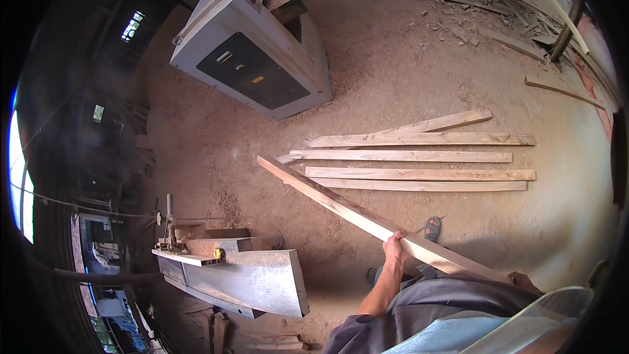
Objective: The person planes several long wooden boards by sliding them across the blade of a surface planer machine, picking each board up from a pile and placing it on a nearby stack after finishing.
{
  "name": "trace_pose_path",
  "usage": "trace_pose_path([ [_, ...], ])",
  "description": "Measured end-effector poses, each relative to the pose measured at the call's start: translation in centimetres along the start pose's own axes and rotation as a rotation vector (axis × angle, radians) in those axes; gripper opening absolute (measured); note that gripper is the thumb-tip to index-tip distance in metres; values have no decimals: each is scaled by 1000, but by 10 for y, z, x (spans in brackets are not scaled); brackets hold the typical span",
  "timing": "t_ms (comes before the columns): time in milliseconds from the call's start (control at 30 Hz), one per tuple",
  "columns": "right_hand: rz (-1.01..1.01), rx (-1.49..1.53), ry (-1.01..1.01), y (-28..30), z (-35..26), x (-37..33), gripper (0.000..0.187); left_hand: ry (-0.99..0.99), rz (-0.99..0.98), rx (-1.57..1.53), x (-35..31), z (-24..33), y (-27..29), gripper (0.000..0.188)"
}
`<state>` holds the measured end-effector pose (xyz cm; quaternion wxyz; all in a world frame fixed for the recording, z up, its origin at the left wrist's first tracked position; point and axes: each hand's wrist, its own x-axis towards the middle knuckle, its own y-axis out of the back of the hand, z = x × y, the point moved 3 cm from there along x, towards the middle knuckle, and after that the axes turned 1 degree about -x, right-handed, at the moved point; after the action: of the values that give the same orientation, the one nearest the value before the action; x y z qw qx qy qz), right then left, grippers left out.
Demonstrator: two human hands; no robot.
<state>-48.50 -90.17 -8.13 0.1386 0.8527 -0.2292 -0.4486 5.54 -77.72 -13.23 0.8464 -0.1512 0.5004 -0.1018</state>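
Observation:
A long wooden board (pixel 341 204) slants across in front of my body, its far end up to the left and its near end by my right side. My left hand (pixel 394 247) is closed around it, a little nearer to me than its middle. At the near end, my right hand (pixel 524 281) holds the board; dark clothing and the board hide most of its fingers. Beyond the board, several similar sawn boards (pixel 419 174) lie side by side on the floor, one of them (pixel 452 120) at an angle to the others.
A grey machine cabinet (pixel 252 72) stands at the far left. Nearer on the left is a machine with a metal table (pixel 249 282). Wood offcuts (pixel 468 29) and shavings litter the far right floor. My sandalled foot (pixel 433 227) shows just past the held board. More timber (pixel 275 342) lies at the lower edge.

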Motion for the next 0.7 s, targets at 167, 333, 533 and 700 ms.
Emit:
trace_pose_path([
  [167,-26,-362,144,20,-136,49,75,-142,-206,-122,-20,79,-39,23],
  [333,249,-353,244,-1,-155,90,78,-320,-566,-151,-61,146,-82,57],
  [533,491,-374,255,-7,-208,105,70,-450,-637,-215,-90,229,-95,70],
  [700,702,-403,247,1,-257,134,70,-467,-648,-220,-75,279,-98,87],
])
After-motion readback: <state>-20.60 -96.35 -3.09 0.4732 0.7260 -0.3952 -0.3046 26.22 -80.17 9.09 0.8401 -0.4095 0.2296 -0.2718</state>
